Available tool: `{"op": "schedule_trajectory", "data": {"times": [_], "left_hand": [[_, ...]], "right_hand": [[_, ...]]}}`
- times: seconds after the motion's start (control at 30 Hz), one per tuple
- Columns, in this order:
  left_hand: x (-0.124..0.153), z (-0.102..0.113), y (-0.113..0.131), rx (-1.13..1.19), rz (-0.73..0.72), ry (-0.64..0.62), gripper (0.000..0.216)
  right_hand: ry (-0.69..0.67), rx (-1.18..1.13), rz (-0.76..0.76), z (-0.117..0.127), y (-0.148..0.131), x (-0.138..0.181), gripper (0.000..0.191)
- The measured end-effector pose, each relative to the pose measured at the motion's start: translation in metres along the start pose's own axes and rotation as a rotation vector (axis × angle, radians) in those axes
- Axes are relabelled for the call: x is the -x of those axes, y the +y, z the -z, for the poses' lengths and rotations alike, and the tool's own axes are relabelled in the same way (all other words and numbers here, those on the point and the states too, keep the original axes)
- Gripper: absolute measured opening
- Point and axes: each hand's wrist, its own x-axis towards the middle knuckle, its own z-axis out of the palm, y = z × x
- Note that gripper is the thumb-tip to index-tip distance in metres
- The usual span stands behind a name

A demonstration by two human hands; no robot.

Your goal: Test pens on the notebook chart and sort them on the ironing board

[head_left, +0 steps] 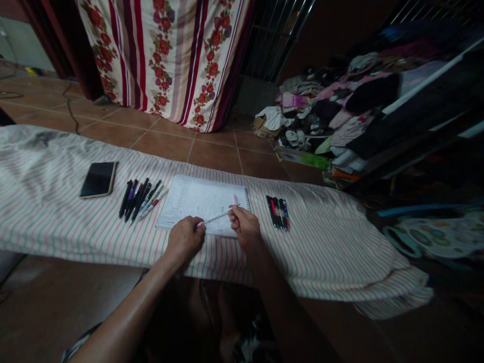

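A slim whitish pen stretches between my two hands. My left hand is closed on its left end, fingers curled over it. My right hand pinches the other end, and a small pink piece sticks up from those fingers; I cannot tell whether it is a cap or another part. Under the hands lies a spiral-bound notebook with faint writing or print on its page. To its left is a loose bunch of pens. On its right several pens lie side by side.
A striped cloth covers the long low table. A dark-screened phone or tablet rests at the left. Beyond the table are a tiled floor, a floral curtain and a heap of clothes.
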Motion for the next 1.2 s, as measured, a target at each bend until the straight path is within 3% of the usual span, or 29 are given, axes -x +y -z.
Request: {"op": "schedule_trajectory", "data": {"times": [0.33, 0.6, 0.93, 1.2], "left_hand": [[0.003, 0.008, -0.008, 0.041, 0.039, 0.055, 0.032], [0.001, 0.008, -0.009, 0.065, 0.054, 0.056, 0.03], [0.001, -0.002, -0.002, -0.088, -0.12, 0.18, 0.03], [-0.016, -0.001, -0.007, -0.187, -0.212, 0.345, 0.027]], "right_hand": [[0.083, 0.02, -0.045, 0.013, 0.003, -0.005, 0.014], [0.042, 0.027, -0.09, 0.014, 0.003, -0.005, 0.019], [-0.032, 0.1, -0.072, 0.013, 0.014, 0.0, 0.026], [-0.004, 0.1, -0.11, 0.011, 0.013, -0.001, 0.027]]}}
